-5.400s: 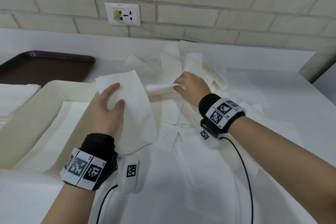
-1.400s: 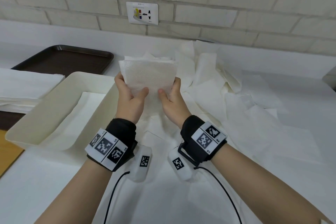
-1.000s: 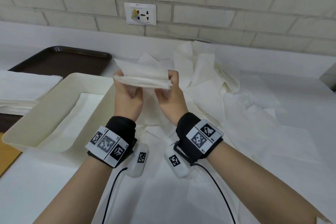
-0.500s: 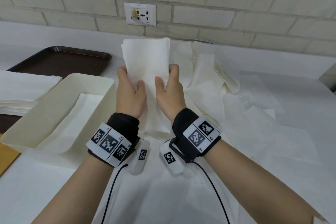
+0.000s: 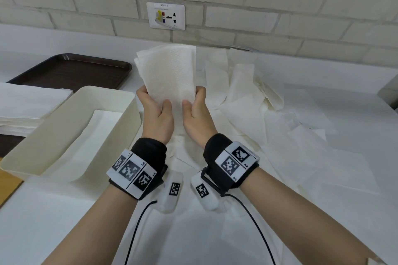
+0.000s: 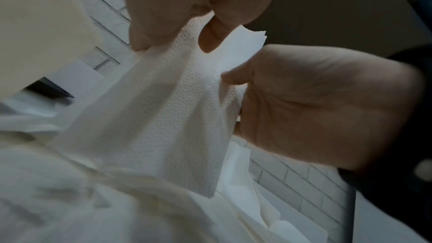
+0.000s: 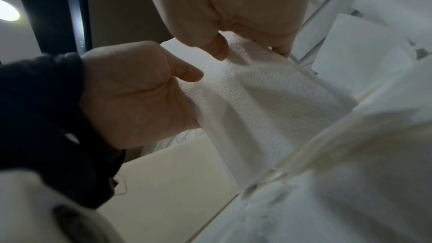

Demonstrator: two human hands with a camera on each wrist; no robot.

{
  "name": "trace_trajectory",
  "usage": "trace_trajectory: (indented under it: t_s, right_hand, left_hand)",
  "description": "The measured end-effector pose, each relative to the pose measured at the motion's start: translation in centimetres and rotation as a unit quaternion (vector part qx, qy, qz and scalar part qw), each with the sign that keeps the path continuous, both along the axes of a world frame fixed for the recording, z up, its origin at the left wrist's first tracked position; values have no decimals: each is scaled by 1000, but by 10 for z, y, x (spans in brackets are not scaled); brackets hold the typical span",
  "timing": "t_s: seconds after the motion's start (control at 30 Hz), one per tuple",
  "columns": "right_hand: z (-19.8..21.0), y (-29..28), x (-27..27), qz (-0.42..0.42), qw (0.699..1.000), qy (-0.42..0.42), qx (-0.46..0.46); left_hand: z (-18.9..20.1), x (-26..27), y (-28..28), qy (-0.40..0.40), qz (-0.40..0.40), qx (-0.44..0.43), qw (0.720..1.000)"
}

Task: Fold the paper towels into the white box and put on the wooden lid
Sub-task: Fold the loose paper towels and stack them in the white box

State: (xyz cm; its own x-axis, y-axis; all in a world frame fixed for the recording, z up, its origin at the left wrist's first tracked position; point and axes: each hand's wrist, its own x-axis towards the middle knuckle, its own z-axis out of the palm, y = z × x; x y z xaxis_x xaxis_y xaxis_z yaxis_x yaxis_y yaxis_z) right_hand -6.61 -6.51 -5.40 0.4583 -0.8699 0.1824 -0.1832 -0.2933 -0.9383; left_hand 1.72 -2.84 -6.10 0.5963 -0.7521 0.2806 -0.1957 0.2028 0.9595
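Risk noted: folded paper towel (image 5: 170,77) pinched upright by left hand (image 5: 156,114) and right hand (image 5: 197,114), layers liable to fan apart before reaching white box (image 5: 71,127)

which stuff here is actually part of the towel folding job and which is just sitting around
Part of the job:
- folded paper towel, held by left hand and right hand
- white box
- loose paper towels on the table

Just lying about:
- brown tray
- stack of white sheets
- wall socket
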Motion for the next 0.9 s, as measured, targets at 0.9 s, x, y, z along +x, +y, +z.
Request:
trace_trajectory:
  t_s: [0.9]
  right_hand:
    - [21,-12,-14,89,763,550,-327]
  left_hand:
    - [-34,29,-9,58,27,279,958]
